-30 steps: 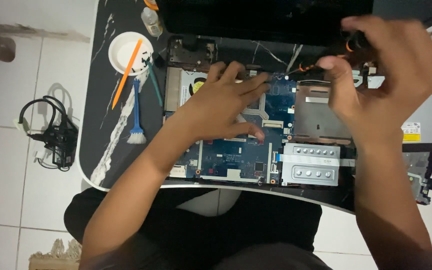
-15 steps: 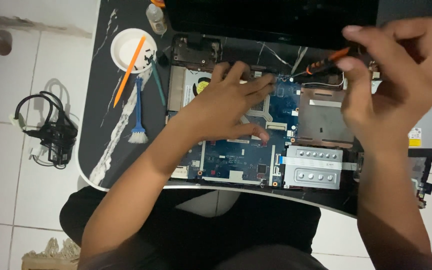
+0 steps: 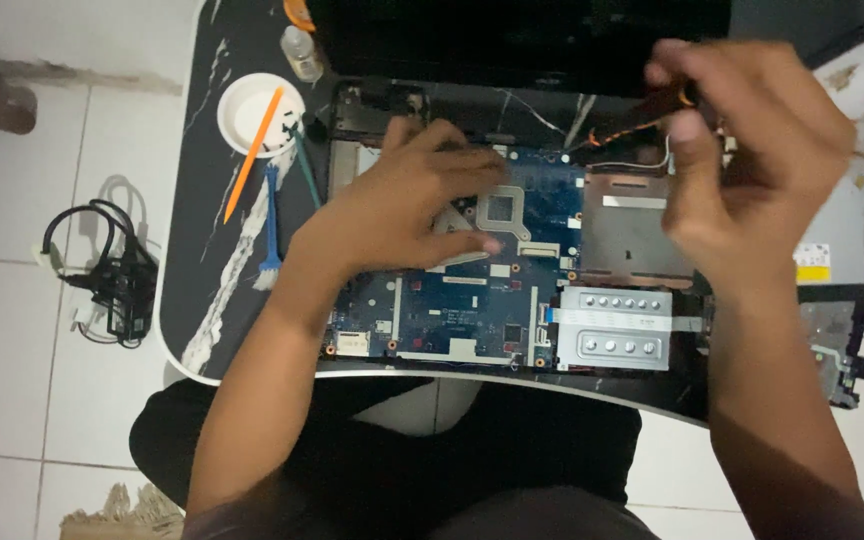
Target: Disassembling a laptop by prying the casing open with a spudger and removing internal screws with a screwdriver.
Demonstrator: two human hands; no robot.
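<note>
An opened laptop lies on a black marbled table (image 3: 217, 300), its blue motherboard (image 3: 452, 310) bare. My left hand (image 3: 392, 205) rests flat on the board's upper left, fingers spread toward the square processor socket (image 3: 500, 210). My right hand (image 3: 752, 160) is closed around a black and orange screwdriver (image 3: 642, 112), whose tip points down-left near the board's top edge beside a copper-coloured plate (image 3: 632, 225). A silver metal bracket (image 3: 612, 330) sits at the board's lower right.
A white dish (image 3: 242, 110) with an orange pry stick (image 3: 252, 150) stands at the table's upper left, with a blue brush (image 3: 270, 225) and a small bottle (image 3: 302, 50) nearby. A black power adapter with cables (image 3: 112, 285) lies on the tiled floor at left.
My right hand has shifted slightly with the screwdriver near the board's top edge. My left hand stays pressed on the board.
</note>
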